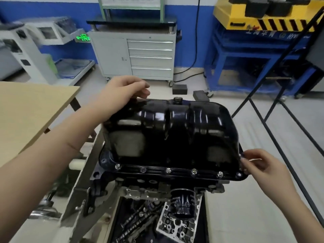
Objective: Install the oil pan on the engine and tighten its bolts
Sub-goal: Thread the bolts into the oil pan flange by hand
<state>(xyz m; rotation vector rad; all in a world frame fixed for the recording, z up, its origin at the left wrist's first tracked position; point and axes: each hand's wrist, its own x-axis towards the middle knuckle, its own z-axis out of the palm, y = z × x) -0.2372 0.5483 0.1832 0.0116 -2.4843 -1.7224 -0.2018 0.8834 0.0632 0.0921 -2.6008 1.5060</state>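
Fingers (249, 161) of the right hand (263, 165) pinch at the near right corner of the glossy black stamped-steel oil pan (175, 130).

Right thumb and forefinger are drawn together at the pan's flange, just beside an empty bolt hole (238, 174); whether a bolt sits between them I cannot tell. The left hand (122, 92) curls loosely over the far left corner, fingertips touching the rim, gripping nothing. Seated open side down on the grey metal engine block (157, 188), the pan runs its long axis left to right across the view. Five silver flanged bolts (168, 170) stand along its near flange. Judging by this, the next fastener goes in that right corner, nearest the right hand.
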